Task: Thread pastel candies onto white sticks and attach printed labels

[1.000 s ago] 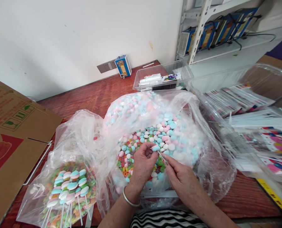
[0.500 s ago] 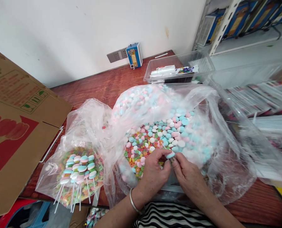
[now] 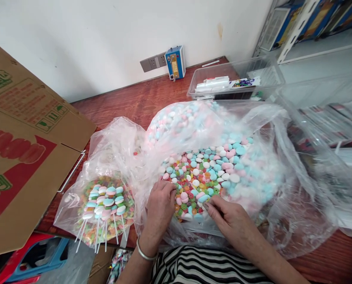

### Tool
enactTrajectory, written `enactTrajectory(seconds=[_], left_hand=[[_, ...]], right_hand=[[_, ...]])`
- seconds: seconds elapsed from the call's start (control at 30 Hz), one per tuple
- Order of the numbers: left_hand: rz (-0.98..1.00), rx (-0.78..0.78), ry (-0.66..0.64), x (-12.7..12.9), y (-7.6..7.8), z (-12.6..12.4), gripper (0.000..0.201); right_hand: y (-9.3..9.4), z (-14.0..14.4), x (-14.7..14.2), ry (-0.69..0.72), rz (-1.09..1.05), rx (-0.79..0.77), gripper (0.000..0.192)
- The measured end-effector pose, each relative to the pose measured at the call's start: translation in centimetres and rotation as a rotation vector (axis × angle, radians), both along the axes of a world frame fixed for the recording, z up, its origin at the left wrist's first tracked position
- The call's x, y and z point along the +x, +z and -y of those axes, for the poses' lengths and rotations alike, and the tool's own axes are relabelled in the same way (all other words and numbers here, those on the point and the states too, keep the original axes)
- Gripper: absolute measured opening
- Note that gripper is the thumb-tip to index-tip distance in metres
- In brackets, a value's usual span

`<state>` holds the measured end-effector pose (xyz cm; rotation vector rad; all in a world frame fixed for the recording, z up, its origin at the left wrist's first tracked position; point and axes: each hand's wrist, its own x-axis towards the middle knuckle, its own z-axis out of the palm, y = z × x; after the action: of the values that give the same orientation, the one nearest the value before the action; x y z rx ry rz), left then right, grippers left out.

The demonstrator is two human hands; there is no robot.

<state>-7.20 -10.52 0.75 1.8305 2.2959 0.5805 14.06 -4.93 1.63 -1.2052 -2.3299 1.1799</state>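
While both hands work at the lower centre of the frame, each sits inside the mouth of the large clear plastic bag (image 3: 270, 165) that holds the loose sweets. The left hand (image 3: 160, 207) lies palm down with fingers curled onto the pile of small coloured ring candies (image 3: 193, 189); whether it pinches one cannot be told. The right hand (image 3: 229, 217) is pinched shut, thumb and forefinger on a blue-and-white disc candy (image 3: 204, 198) at the near edge of the pile. Whether a stick runs under that candy cannot be seen. Pastel pink, blue and white discs (image 3: 235, 157) fill the middle and upper right of the bag.

Handling judgement: the candies look light, hard and smooth, apt to roll or slip, so a fingertip pinch across the flat faces should hold best. The bag film is thin, soft and slack and would give no support if pulled.

At lower left, a second clear bag (image 3: 84, 185) holds finished lollipops (image 3: 103, 203) with white sticks pointing toward the bottom edge; these are best taken by the stick. A cardboard box (image 3: 22, 150) occupies the left edge. A clear tray (image 3: 261, 67) stands at upper right on the wooden table (image 3: 125, 102), and a blue device (image 3: 175, 62) stands against the wall.
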Motion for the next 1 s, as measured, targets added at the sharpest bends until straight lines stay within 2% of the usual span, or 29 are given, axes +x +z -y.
enactTrajectory(seconds=[0.2,0.53,0.7,1.0], left_hand=[[0.034,0.01,0.073,-0.5,0.9,0.9,0.029],[-0.013,-0.042,0.068,-1.8,0.9,1.1,0.013],[0.171,0.057,0.028,-1.0,1.1,1.4,0.013],[0.454,0.014,0.051,0.5,0.7,1.8,0.016]], right_hand=[[0.3,0.3,-0.8,0.076,0.042,-0.027,0.031],[-0.6,0.7,-1.3,0.127,0.088,-0.012,0.03],[-0.3,0.7,-2.4,0.164,0.076,0.031,0.03],[-0.4,0.6,-3.0,0.161,0.083,0.039,0.03]])
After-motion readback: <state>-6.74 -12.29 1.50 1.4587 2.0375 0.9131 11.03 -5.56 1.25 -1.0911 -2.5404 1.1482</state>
